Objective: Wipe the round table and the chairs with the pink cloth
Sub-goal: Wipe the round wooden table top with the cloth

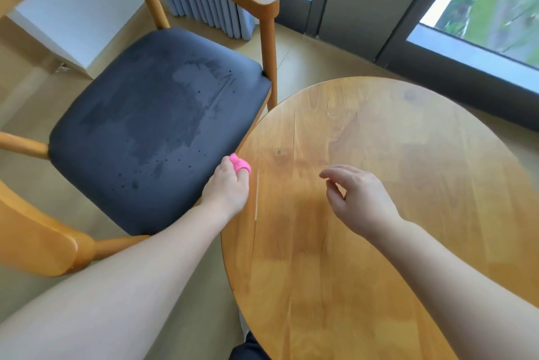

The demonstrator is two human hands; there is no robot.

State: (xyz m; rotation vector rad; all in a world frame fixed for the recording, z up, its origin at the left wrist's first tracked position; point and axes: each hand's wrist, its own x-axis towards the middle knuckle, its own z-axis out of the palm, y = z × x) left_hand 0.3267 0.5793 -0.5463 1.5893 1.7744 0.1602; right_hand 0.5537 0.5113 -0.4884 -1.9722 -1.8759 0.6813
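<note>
We're at the worktop [364,214] edge now, left hand [226,187] bunched tight around the cloth [239,163], only a small pink wad poking out past the fingers. That wad sits right at the rim on the chair side, touching or just above the wood; we can't quite tell which. Our right hand [360,199] hovers above the middle of the worktop, fingers loosely curled, thumb and forefinger near each other, holding nothing.

Look over at the chair [160,126]: the dark seat carries broad damp streaks and scattered droplets, so that seat reads to us as already wiped. The worktop shows a faint sheen in places, though whether that's moisture or window glare we can't say.

So our read is that we're at the join between chair and worktop, with the rim the likely spot in hand. The cloth is balled up small, and that won't cover much. The next move calls for spreading it flatter under the palm, then sweeping across the round top in overlapping passes, rim included. The right hand is free to steady the worktop. Only one chair is in view; any others remain to be done.
</note>
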